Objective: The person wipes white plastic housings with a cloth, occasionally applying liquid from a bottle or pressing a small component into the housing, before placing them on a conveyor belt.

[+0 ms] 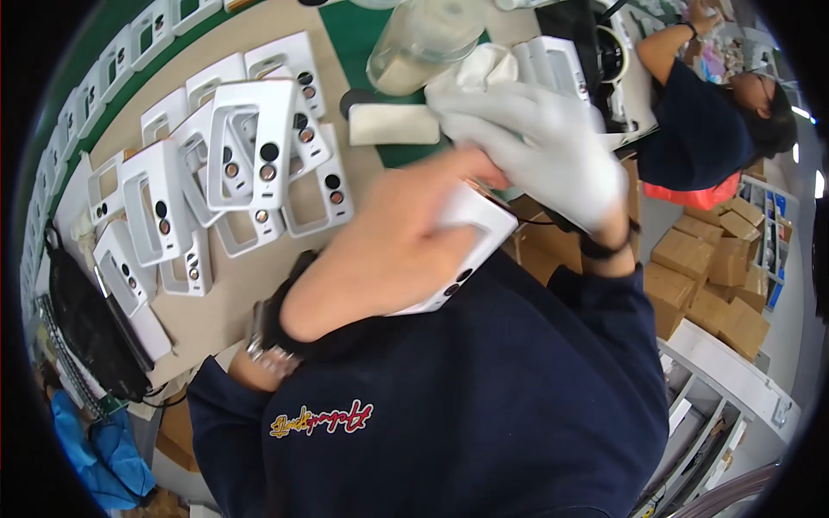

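My bare left hand (389, 246), with a watch at its wrist, is closed on a white plastic casing (485, 226) in front of my chest. The casing has dark round holes near one end; the hand covers much of it. My right hand (553, 142) wears a white glove and is just beyond the casing, blurred by motion. Its fingers lie by a crumpled white cloth (486, 67), and I cannot make out whether they grip it. A white oblong block (394, 124) lies on the table left of the glove.
Several similar white casings (250, 142) are piled on the table at the left. A cloudy plastic container (423, 43) stands at the back. More casings (117, 65) line the far left edge, near a black bag (95, 324). A co-worker (704, 121) and cardboard boxes (704, 259) are at the right.
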Available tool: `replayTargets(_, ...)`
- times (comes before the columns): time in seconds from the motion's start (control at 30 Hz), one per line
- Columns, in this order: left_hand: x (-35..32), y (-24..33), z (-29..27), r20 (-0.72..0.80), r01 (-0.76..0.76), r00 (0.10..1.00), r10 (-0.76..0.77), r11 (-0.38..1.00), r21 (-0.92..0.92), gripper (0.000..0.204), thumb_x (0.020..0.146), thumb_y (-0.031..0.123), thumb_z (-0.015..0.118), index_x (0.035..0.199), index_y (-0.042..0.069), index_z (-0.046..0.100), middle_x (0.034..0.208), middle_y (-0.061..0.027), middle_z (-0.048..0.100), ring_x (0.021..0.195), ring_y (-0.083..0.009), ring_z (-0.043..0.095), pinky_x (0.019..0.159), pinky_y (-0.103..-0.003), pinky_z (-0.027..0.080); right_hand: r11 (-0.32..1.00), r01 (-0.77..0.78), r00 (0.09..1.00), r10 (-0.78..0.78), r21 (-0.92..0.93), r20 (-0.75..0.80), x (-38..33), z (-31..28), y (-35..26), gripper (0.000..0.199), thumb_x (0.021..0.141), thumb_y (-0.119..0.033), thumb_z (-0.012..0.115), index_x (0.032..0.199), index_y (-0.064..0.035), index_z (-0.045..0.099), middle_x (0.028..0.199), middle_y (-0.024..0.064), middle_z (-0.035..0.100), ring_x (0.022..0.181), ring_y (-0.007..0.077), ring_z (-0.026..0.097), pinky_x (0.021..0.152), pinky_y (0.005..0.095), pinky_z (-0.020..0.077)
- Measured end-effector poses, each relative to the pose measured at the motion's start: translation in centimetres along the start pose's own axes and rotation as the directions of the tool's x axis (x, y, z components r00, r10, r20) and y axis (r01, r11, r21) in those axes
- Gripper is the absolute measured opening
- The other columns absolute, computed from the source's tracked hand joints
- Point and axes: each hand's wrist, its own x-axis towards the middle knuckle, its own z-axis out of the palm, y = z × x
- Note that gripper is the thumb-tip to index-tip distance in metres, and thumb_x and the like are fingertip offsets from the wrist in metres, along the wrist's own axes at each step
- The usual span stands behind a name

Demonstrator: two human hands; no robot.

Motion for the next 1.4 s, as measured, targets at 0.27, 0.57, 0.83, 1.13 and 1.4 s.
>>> replayTargets(0.27, -6.9, 5.3, -3.9, 0.04, 0.51, 0.72, -0.693, 0.489, -0.707, 0.029, 0.064, -0.007, 0.035, 0.091, -0.002, 0.047, 0.055, -0.0026, 0.046, 0.032, 0.0004, 0.022, 0.031, -0.016, 0.016, 0.792, 0.208, 0.977, -0.191, -0.574, 0.091, 2.1, 8.8, 0.9, 0.03, 0.069, -0.025, 0.063, 0.093, -0.0081, 0.058, 0.096, 0.0076, 0.059, 0.084, 0.0244, 0.056, 0.071, 0.0325, 0.0438)
replayTargets(0.57, -8.5, 3.9, -5.4, 0.113, 0.528, 0.742, -0.66, 0.472, -0.706, 0.03, 0.064, -0.004, 0.035, 0.091, -0.002, 0.048, 0.049, 0.0018, 0.039, 0.035, -0.0003, 0.025, 0.032, -0.017, 0.016, 0.872, 0.446, 0.885, -0.464, -0.199, -0.048, 0.8, 4.2, -2.1, 0.028, 0.061, -0.013, 0.065, 0.087, -0.0046, 0.057, 0.088, 0.0106, 0.058, 0.075, 0.0247, 0.056, 0.06, 0.0308, 0.0434)
replayTargets(0.83, -7.4, 3.1, -4.5, 0.297, 0.658, 0.704, -0.645, 0.434, -0.615, 0.027, 0.066, -0.001, 0.037, 0.091, 0.001, 0.048, 0.052, 0.0029, 0.038, 0.037, -0.0007, 0.024, 0.033, -0.018, 0.015, 0.688, 0.701, 0.713, -0.665, 0.19, -0.224, -1.9, 5.6, -6.5, 0.031, 0.051, -0.009, 0.073, 0.079, -0.0023, 0.059, 0.07, 0.0062, 0.052, 0.048, 0.0151, 0.047, 0.04, 0.0266, 0.0295)
replayTargets(1.13, -6.3, 3.5, -3.8, 0.445, 0.714, 0.683, -0.58, 0.401, -0.574, 0.025, 0.068, 0.0, 0.039, 0.091, 0.004, 0.049, 0.053, 0.0046, 0.035, 0.039, -0.001, 0.022, 0.035, -0.019, 0.015, 0.844, 0.494, 0.844, -0.523, 0.208, 0.116, -3.0, 2.9, -7.6, 0.035, 0.044, -0.009, 0.077, 0.073, -0.0052, 0.059, 0.07, 0.0065, 0.052, 0.049, 0.0151, 0.047, 0.038, 0.0249, 0.0284)
replayTargets(1.4, -5.8, 3.6, -3.5, 0.447, 0.72, 0.678, -0.584, 0.404, -0.564, 0.024, 0.067, -0.001, 0.039, 0.09, 0.002, 0.048, 0.053, 0.004, 0.036, 0.039, -0.0005, 0.022, 0.035, -0.019, 0.015, 0.837, 0.512, 0.733, -0.542, 0.192, 0.411, -2.5, 0.4, -7.4, 0.029, 0.046, -0.005, 0.073, 0.07, -0.0046, 0.057, 0.066, 0.0054, 0.049, 0.041, 0.0148, 0.041, 0.036, 0.0241, 0.0295)
